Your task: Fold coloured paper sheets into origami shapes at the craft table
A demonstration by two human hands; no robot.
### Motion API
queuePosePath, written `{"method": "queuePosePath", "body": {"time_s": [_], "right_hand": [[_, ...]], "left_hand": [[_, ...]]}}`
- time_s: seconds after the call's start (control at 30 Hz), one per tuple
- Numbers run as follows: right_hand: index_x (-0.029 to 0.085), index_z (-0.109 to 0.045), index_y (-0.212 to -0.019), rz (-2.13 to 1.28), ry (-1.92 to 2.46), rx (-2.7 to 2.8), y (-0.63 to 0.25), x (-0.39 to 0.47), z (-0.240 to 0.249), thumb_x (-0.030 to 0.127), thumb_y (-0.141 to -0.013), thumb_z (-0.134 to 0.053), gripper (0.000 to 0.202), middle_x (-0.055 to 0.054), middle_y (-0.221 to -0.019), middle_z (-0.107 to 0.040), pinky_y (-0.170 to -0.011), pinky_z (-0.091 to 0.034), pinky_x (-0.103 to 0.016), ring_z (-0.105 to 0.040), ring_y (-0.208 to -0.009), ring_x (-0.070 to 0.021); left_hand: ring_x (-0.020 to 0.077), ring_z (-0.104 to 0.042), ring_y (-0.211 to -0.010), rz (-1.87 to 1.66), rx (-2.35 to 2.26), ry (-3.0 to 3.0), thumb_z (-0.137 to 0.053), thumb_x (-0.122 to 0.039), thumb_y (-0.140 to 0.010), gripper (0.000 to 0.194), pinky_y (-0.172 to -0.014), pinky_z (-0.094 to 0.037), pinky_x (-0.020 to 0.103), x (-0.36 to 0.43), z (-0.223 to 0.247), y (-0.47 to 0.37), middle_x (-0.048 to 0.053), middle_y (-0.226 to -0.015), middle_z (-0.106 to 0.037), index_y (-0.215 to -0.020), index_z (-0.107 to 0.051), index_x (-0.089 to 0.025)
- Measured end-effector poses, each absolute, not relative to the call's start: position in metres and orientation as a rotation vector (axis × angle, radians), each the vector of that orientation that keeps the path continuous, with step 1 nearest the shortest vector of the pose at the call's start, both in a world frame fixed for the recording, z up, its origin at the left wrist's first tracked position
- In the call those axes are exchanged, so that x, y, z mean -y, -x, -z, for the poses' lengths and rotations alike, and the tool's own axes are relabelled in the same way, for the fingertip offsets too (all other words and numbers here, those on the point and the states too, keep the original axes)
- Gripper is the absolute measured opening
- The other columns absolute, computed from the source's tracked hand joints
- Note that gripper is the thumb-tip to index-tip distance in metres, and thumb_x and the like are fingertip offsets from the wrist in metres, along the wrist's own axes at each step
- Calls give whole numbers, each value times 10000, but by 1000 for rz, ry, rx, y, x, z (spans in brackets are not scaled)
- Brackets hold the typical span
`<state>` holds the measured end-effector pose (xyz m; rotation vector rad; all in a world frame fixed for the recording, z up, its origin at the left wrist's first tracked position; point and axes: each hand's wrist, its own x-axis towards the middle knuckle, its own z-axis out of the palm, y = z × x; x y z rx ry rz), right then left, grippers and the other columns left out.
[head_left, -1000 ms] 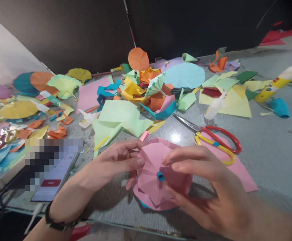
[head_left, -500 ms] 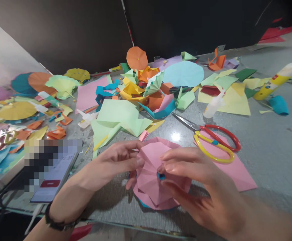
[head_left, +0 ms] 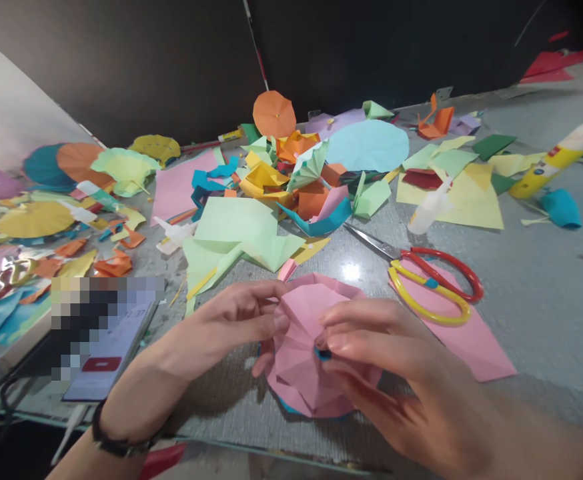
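Low over the table's front part is a pleated pink paper disc (head_left: 296, 373), with blue paper peeping out under its lower rim. My left hand (head_left: 236, 320) pinches its left edge between thumb and fingers. At the disc's centre sits a small blue paper ring or roll (head_left: 323, 353). The fingertips of my right hand (head_left: 396, 360) close around that small blue piece, partly covering it. Just right of the disc lie scissors (head_left: 431, 283) with red and yellow handles, resting on a pink paper sheet (head_left: 481, 347).
Crumpled and folded coloured paper (head_left: 241, 227) fills the middle and back. A white glue bottle (head_left: 429, 210) and a yellow glue stick (head_left: 546, 163) stand to the right. At left lies a phone (head_left: 116, 353) with a cable. The table's front edge (head_left: 251, 450) is close.
Both hands keep nearly the same hold on the pink disc. My right fingers shift very slightly at the blue centre piece, and the view moves a little.
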<state>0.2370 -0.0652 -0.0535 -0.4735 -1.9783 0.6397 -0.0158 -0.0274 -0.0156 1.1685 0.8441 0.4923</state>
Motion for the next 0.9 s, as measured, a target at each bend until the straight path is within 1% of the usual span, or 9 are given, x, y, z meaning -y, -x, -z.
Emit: {"method": "queuePosePath", "body": {"time_s": [0.07, 0.17, 0.33, 0.47, 0.6, 0.7, 0.8, 0.9], "right_hand": [[174, -498, -1374, -635, 476, 1990, -237, 65, 54, -14, -941, -621, 488, -117, -1326, -631, -1127, -532, -313, -604, -1330, -191], [158, -498, -1370, -631, 469, 2013, -237, 64, 54, -15, -950, -610, 468, -114, -1326, -618, -1150, -499, -279, -586, -1346, -173], [144, -499, -1366, -636, 471, 2019, -238, 64, 54, -14, -954, -609, 455, -109, -1331, -596, -1173, -460, -252, -554, -1367, -155], [141, -506, -1357, -627, 477, 2007, -237, 64, 53, -40, -940, -599, 464, -104, -1305, -600, -1158, -470, -245, -549, -1364, -154], [166, -490, -1390, -629, 499, 2005, -238, 64, 54, -45, -932, -598, 516, -110, -1311, -611, -1144, -507, -305, -560, -1365, -186], [196, -487, -1398, -634, 508, 1990, -237, 64, 54, -38, -933, -599, 532, -106, -1290, -633, -1105, -548, -342, -599, -1320, -205], [176, -495, -1381, -633, 506, 1988, -236, 64, 53, -52, -929, -599, 517, -101, -1273, -632, -1125, -525, -311, -595, -1315, -186], [159, -505, -1366, -623, 501, 1986, -235, 64, 53, -50, -931, -607, 494, -98, -1269, -627, -1147, -495, -283, -582, -1320, -170]], "left_hand": [[79, -572, -533, -504, -847, -1148, -734, -351, -967, 318, -530, -492, 169, 28, 15, 15, 17, -736, -662, -1210, -716, -147], [79, -567, -525, -507, -843, -1132, -750, -368, -953, 335, -522, -496, 172, 28, 14, 13, 18, -730, -663, -1192, -720, -135], [73, -573, -530, -488, -826, -1118, -741, -361, -962, 314, -524, -499, 164, 27, 15, 14, 13, -739, -653, -1185, -725, -141], [79, -573, -536, -487, -826, -1143, -734, -358, -967, 334, -500, -502, 158, 26, 17, 17, 19, -752, -664, -1236, -712, -162], [75, -572, -493, -463, -839, -1134, -762, -354, -942, 412, -454, -490, 147, 26, 16, 17, 28, -765, -699, -1305, -680, -176], [66, -568, -472, -455, -859, -1112, -762, -323, -940, 401, -440, -492, 140, 26, 15, 16, 25, -764, -703, -1300, -681, -168], [63, -571, -468, -457, -856, -1108, -744, -299, -954, 398, -436, -493, 134, 26, 14, 16, 16, -759, -695, -1325, -669, -174], [67, -571, -465, -463, -858, -1116, -753, -310, -948, 462, -421, -480, 128, 26, 15, 16, 15, -746, -693, -1377, -641, -181]]}}
